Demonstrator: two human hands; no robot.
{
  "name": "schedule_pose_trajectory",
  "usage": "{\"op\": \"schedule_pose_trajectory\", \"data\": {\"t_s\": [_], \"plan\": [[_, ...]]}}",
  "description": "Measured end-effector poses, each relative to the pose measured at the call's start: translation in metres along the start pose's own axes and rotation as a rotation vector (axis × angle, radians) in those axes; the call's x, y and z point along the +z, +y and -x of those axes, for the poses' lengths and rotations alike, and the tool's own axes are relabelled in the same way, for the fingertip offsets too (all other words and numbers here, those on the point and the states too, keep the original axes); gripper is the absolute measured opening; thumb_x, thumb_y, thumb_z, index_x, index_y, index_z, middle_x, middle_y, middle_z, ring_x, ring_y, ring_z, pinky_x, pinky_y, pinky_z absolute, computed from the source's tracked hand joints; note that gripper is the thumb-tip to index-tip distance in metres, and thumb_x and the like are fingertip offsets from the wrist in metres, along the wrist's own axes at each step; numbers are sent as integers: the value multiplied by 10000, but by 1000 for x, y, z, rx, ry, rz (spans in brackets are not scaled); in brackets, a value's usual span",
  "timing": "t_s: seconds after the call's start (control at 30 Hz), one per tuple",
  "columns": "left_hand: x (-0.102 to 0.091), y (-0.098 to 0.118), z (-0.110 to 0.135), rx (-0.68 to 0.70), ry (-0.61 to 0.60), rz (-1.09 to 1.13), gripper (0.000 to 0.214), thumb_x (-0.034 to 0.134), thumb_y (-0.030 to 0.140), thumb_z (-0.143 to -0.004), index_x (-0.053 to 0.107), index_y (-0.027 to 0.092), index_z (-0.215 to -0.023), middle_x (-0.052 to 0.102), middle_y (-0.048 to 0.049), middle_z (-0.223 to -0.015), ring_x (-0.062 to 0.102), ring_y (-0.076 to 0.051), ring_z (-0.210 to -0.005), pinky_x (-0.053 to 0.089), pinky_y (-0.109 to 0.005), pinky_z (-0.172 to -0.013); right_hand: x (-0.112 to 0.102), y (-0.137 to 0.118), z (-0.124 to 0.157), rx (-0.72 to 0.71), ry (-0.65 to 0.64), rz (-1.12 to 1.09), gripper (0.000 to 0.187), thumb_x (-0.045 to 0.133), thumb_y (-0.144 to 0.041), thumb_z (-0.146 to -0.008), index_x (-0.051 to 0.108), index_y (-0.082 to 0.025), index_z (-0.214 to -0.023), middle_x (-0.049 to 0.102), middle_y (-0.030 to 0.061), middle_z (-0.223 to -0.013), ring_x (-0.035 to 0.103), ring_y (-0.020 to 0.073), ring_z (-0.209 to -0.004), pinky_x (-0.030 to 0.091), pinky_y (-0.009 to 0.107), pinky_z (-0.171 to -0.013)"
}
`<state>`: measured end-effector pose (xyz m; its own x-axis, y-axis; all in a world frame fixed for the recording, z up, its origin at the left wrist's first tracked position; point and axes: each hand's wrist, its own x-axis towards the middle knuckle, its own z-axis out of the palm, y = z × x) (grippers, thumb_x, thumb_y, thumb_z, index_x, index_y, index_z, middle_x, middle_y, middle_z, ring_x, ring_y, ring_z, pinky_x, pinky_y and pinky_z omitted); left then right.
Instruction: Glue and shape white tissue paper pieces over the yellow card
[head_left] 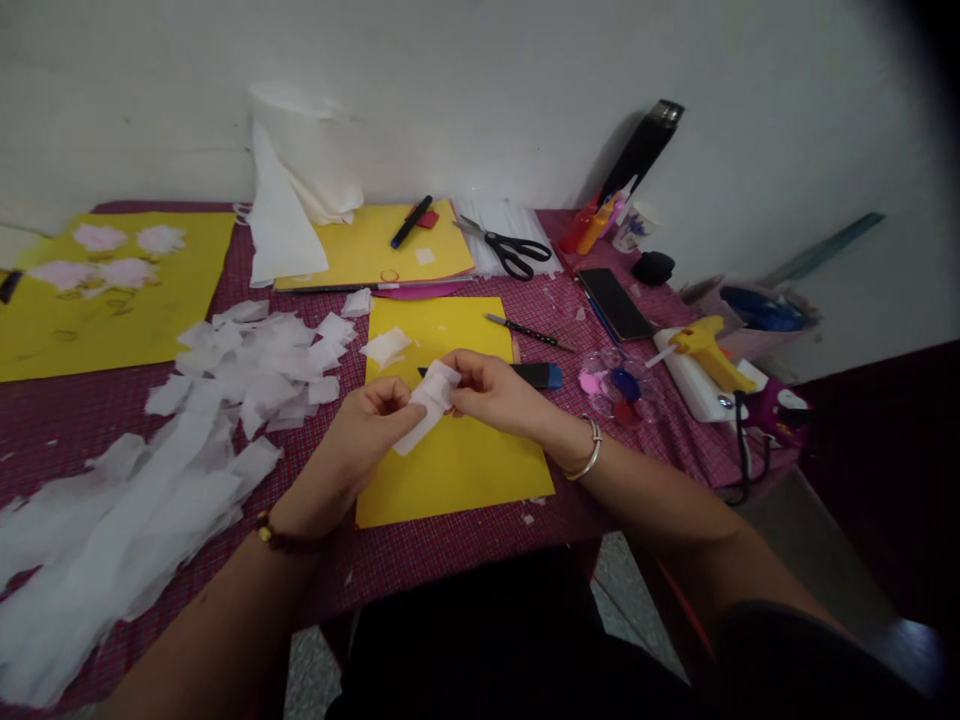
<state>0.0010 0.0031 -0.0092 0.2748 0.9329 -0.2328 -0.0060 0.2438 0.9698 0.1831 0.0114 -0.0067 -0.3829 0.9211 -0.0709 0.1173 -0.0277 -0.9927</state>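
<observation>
Both my hands hold one small piece of white tissue paper (424, 403) above a yellow sheet (450, 465) on the table. My left hand (360, 435) pinches its lower left part, with the fingers curled closed. My right hand (491, 392) pinches its upper right end; a silver bangle sits on that wrist. A dark marker with a blue end (538, 375) lies on the yellow sheet just behind my right hand. Another small tissue square (385, 346) rests on the sheet's upper left.
A heap of white tissue pieces (247, 365) and long strips (112, 540) fills the left. Scissors (508, 248), a pen (529, 333), a phone (615, 303), a yellow glue gun (705, 350) and paint pots (622, 385) lie at right. A yellow sheet with pink flowers (105, 285) is far left.
</observation>
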Motion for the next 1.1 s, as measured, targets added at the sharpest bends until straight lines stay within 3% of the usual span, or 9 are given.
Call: {"op": "schedule_pose_trajectory", "data": {"t_s": [0.17,0.27,0.4,0.6,0.77,0.97,1.1], "plan": [[-1,-3,-3,33,27,25,274,729,240,-604,464,185,-564,457,59,-537,411,-69,-486,308,-206,-484,-8,-11,4,80,-153,-196,288,636,-257,-765,517,-178,-1015,611,18,-911,619,126,-777,506,228,-605],[-2,-3,-2,32,18,22,273,723,242,-606,459,186,-563,450,62,-535,403,-69,-486,304,-209,-488,-7,-7,2,86,-123,-178,323,694,-329,-747,533,-166,-975,601,8,-854,592,114,-723,479,217,-570],[-1,-2,0,70,18,-65,228,709,208,-611,482,186,-596,477,61,-558,420,-72,-501,310,-205,-495,-2,-2,-1,53,18,-52,184,670,-270,-727,550,-166,-821,529,-41,-705,475,82,-618,386,213,-548],[2,-4,-1,14,-69,-14,269,713,257,-645,647,185,-896,625,13,-687,532,-118,-564,394,-228,-520,1,-8,2,-28,104,145,112,614,-244,-730,521,-182,-725,477,-53,-654,410,94,-618,328,241,-580],[6,-1,0,-125,-61,-80,208,678,361,-690,660,158,-652,573,0,-553,452,-104,-462,296,-220,-429,4,-8,6,-84,83,284,72,580,-222,-755,521,-187,-733,478,-45,-662,417,102,-620,323,253,-586],[10,-5,0,-102,11,-38,197,686,352,-681,669,160,-636,557,8,-543,429,-99,-457,276,-225,-431,6,-10,13,-324,140,623,67,543,-203,-857,564,-193,-794,566,17,-797,513,144,-745,386,289,-685],[10,-7,-2,-102,34,83,184,695,327,-658,626,168,-596,526,23,-534,412,-93,-465,286,-223,-443,7,-11,16,-453,97,815,138,482,-212,-928,612,-192,-888,607,63,-890,552,179,-848,410,323,-761]]}}
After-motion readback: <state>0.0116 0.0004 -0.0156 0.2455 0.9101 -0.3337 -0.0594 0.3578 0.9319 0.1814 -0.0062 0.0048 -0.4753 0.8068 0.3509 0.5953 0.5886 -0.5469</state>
